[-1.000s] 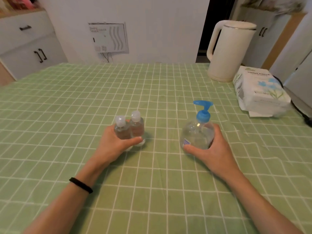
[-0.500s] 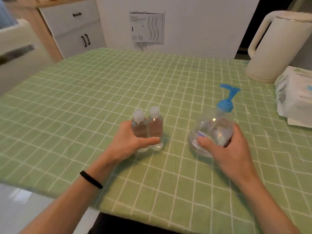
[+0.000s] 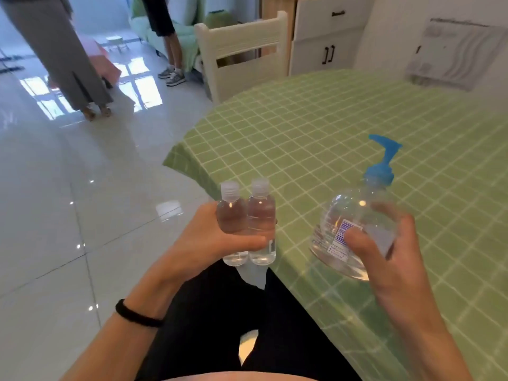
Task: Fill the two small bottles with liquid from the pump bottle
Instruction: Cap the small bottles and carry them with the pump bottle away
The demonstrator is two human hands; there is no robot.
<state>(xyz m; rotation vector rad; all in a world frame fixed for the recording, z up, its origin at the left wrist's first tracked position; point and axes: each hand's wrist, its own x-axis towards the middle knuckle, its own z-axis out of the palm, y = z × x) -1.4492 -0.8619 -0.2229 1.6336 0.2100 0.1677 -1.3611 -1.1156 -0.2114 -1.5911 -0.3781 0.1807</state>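
Observation:
My left hand grips two small clear bottles side by side, both upright with their caps on, held in the air off the table's near-left edge. My right hand grips the round clear pump bottle with its blue pump head, lifted and tilted a little over the green checked tablecloth. Clear liquid shows in all three bottles.
A white chair stands at the table's far-left side, with white cabinets behind it. Two people stand on the glossy tiled floor at the upper left. My legs in dark trousers are below the bottles.
Both hands have lifted their bottles off the table and drawn them toward me and to the left. The view has swung left, so the kettle and tissue pack are out of sight.

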